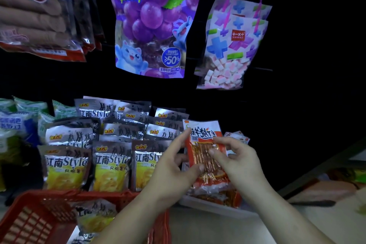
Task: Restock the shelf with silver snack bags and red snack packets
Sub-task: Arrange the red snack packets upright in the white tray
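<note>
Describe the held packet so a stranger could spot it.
Find the rows of silver snack bags. Right of them, the left hand and right hand hold a red snack packet. Unlike the red packets lying beneath, it stands upright.

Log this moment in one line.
held: red snack packet | left hand: grips left edge | right hand: holds right side | silver snack bags: stacked in rows | red basket: silver bag inside

Silver snack bags (111, 164) in overlapping rows, leaning back; red snack packet (202, 133) upright just to R
</note>
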A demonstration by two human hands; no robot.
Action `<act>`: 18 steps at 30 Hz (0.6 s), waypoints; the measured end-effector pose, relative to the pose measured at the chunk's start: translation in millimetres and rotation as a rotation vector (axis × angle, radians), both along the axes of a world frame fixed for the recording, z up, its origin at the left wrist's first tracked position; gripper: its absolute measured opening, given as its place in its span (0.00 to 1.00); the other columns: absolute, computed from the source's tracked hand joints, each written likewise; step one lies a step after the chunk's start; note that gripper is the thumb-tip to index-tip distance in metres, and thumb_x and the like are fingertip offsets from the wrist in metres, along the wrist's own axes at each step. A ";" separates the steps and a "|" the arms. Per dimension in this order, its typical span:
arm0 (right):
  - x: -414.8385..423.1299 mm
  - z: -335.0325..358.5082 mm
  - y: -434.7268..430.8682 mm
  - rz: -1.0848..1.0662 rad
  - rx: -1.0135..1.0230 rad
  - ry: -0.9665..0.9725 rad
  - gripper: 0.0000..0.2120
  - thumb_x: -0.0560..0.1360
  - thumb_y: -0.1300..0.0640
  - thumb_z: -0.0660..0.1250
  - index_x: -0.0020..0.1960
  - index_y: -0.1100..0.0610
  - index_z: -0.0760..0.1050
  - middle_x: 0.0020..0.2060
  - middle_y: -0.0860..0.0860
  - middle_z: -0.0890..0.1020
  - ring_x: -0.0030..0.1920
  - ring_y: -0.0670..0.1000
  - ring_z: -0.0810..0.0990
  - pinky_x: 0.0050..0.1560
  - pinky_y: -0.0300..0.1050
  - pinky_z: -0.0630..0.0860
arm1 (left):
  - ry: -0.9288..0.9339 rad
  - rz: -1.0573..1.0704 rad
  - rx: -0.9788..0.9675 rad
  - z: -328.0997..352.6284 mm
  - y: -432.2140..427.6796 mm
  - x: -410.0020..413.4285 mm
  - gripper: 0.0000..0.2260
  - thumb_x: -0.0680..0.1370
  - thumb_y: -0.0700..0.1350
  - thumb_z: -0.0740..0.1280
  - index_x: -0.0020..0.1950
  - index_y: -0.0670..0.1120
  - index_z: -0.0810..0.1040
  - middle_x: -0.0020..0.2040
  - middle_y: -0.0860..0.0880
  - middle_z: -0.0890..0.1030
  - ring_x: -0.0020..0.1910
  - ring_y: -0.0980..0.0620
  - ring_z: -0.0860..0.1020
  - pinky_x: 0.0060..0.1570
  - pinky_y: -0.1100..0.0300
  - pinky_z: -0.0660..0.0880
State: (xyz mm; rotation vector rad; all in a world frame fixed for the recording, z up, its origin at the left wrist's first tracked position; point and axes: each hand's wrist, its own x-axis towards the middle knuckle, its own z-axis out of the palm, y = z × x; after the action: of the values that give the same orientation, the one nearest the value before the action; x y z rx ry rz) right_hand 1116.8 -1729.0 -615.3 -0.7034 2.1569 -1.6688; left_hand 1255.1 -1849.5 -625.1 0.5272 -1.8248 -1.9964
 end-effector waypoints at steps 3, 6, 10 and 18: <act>-2.0 -1.0 2.0 -0.017 0.071 0.105 0.11 0.76 0.58 0.75 0.57 0.47 0.83 0.49 0.49 0.85 0.47 0.47 0.86 0.49 0.45 0.84 | -0.028 0.020 -0.056 -4.5 -2.6 -1.6 0.35 0.78 0.37 0.73 0.76 0.66 0.65 0.53 0.51 0.84 0.52 0.52 0.84 0.45 0.59 0.82; -5.8 2.3 3.2 -0.045 0.126 0.329 0.11 0.77 0.55 0.74 0.58 0.45 0.84 0.58 0.42 0.79 0.56 0.42 0.80 0.59 0.41 0.78 | -0.014 0.128 -0.267 -8.7 -1.1 -4.6 0.32 0.77 0.36 0.73 0.71 0.67 0.71 0.60 0.55 0.80 0.58 0.58 0.80 0.50 0.69 0.77; 9.1 20.3 -3.5 0.193 -0.132 -0.261 0.17 0.81 0.57 0.68 0.66 0.42 0.78 0.51 0.47 0.86 0.54 0.49 0.86 0.50 0.55 0.85 | 0.076 0.127 -0.448 -12.1 11.3 -11.9 0.20 0.76 0.33 0.71 0.57 0.58 0.79 0.64 0.60 0.78 0.60 0.56 0.80 0.56 0.59 0.77; -11.2 10.2 13.3 0.040 -0.053 -0.043 0.17 0.83 0.61 0.64 0.63 0.39 0.74 0.50 0.45 0.86 0.51 0.49 0.85 0.52 0.53 0.81 | 0.015 0.180 -0.381 -20.6 10.5 -32.3 0.13 0.77 0.37 0.72 0.46 0.54 0.73 0.57 0.61 0.80 0.55 0.55 0.81 0.49 0.59 0.79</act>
State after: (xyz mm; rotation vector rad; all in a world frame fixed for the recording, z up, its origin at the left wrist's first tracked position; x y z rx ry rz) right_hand 1105.7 -1715.7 -605.1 -0.7139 2.0628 -1.7109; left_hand 1222.8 -1839.0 -645.6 0.5336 -2.0047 -1.4843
